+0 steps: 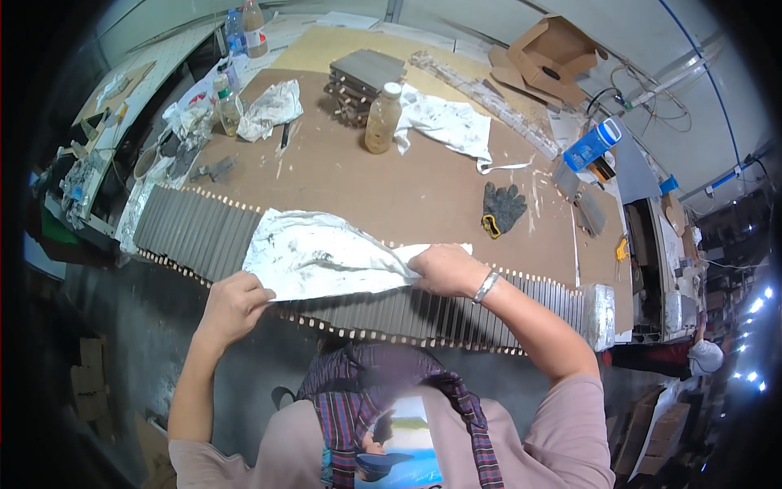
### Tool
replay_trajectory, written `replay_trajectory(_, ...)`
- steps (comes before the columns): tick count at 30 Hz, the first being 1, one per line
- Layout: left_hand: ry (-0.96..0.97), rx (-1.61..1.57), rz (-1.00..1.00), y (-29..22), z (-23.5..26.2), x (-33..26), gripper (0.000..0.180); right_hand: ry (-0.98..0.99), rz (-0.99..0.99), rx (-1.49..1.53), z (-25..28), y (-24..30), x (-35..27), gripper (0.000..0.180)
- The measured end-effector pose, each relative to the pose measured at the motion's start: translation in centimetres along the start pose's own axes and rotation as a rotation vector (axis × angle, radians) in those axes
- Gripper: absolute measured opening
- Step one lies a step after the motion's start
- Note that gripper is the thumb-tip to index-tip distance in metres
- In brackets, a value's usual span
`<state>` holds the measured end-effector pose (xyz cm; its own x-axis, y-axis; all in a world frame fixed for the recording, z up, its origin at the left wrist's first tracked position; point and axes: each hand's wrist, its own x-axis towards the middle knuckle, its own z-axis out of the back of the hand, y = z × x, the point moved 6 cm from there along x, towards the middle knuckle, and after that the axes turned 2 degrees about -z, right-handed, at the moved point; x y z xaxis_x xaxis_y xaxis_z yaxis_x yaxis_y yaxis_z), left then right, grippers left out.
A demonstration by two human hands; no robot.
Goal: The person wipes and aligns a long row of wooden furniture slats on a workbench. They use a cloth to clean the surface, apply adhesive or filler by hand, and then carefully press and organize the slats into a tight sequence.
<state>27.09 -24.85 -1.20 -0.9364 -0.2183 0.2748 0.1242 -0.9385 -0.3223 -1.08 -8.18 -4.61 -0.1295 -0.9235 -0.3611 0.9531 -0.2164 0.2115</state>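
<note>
Head view — left fingers (259, 289), right fingers (419, 262) gripping stained white cloth (314, 254) — grey slats (195, 230) beneath.

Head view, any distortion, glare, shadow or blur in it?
In the head view, fisheye bends the row of slats and blackens the corners; in the head view, lights glare at the right edge; in the head view, shadow darkens slats below the right hand; in the head view, a blurred patch covers part of the plaid garment.

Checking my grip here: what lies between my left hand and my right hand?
In the head view, a stained white cloth spans from left hand to right hand, above grey strips.
</note>
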Motion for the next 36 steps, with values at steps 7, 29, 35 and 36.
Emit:
replay_trajectory(7, -0.020, -0.059, -0.030, -2.9, 0.3, -0.4, 0.016, -0.027, -0.114, 0.293, -0.2, -2.2, 2.3, 0.028)
replay_trajectory(29, -0.248, -0.233, 0.235, -5.2, -1.3, 3.1, 0.050, -0.426, 0.144, 0.644, 0.4, 4.4, 5.6, 0.016)
replay_trajectory(35, -0.268, -1.226, 0.337, -4.7, -7.1, 2.7, 0.093, 0.078, 0.418, 2.318, 1.1, 9.3, 2.2, 0.016)
replay_trajectory(36, -0.275, -1.585, 0.335, -5.8, -7.6, 2.9, 0.093, 0.061, 0.475, 2.410, 1.0, 9.3, 2.0, 0.020)
